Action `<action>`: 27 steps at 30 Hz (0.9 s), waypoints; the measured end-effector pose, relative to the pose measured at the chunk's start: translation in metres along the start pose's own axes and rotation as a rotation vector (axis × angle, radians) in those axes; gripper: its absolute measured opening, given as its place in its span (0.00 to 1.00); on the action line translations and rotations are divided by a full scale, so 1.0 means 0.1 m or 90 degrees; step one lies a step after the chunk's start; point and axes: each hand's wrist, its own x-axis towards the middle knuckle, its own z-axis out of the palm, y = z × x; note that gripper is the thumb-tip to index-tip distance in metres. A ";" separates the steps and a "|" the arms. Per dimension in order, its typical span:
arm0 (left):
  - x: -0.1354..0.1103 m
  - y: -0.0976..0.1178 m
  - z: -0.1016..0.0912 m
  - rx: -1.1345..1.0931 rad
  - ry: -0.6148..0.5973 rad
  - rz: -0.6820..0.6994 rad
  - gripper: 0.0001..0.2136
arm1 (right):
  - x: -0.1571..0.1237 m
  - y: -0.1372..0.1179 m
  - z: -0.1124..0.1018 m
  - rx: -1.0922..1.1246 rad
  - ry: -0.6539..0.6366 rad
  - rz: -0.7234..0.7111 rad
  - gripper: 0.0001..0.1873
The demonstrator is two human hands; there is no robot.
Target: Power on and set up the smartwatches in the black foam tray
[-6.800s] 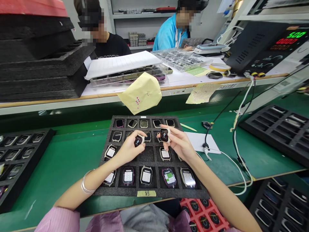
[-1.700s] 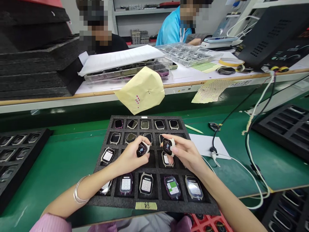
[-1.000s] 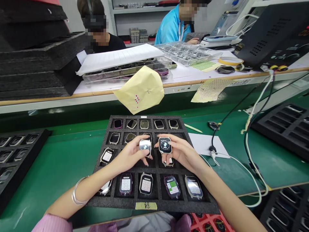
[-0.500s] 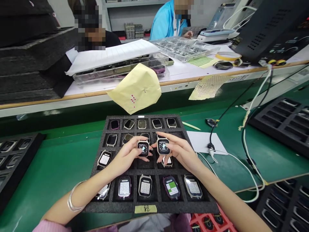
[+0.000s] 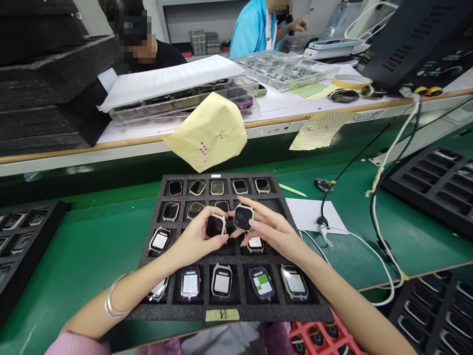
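Over the middle of a black foam tray (image 5: 218, 313), each of my hands grips a square smartwatch body without a strap. My left hand (image 5: 201, 236) pinches one smartwatch (image 5: 215, 226), its screen dark and its frame pale. In my right hand (image 5: 268, 224) is the other smartwatch (image 5: 244, 217), also dark-screened and tilted, with my thumb at its lower right edge. The tray's compartments hold several more watches. Those in the front row, such as a watch (image 5: 222, 281) with a white grid on its screen, are lit; the back rows are dark. My hands partly cover the middle compartments.
More foam trays of watches stand at the left (image 5: 37, 246) and right (image 5: 436, 182). A red tray (image 5: 314, 350) sits below the front edge. Cables (image 5: 377, 207) cross the green bench at right. Behind, a shelf bears stacked foam and clear trays; two people sit beyond it.
Both watch screens have gone from a lit dial to dark. The right watch has shifted slightly left and up, and my left thumb has moved off its screen to the lower edge.
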 end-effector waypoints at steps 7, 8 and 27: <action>-0.03 0.00 -0.01 0.099 -0.010 -0.009 0.12 | -0.01 0.02 -0.04 -0.028 -0.024 0.005 0.22; -0.04 0.00 -0.01 0.106 -0.010 -0.003 0.12 | -0.02 0.03 -0.04 -0.026 -0.022 0.003 0.22; -0.07 0.04 -0.02 0.215 -0.035 0.038 0.13 | -0.02 -0.02 0.00 -0.021 0.000 -0.016 0.20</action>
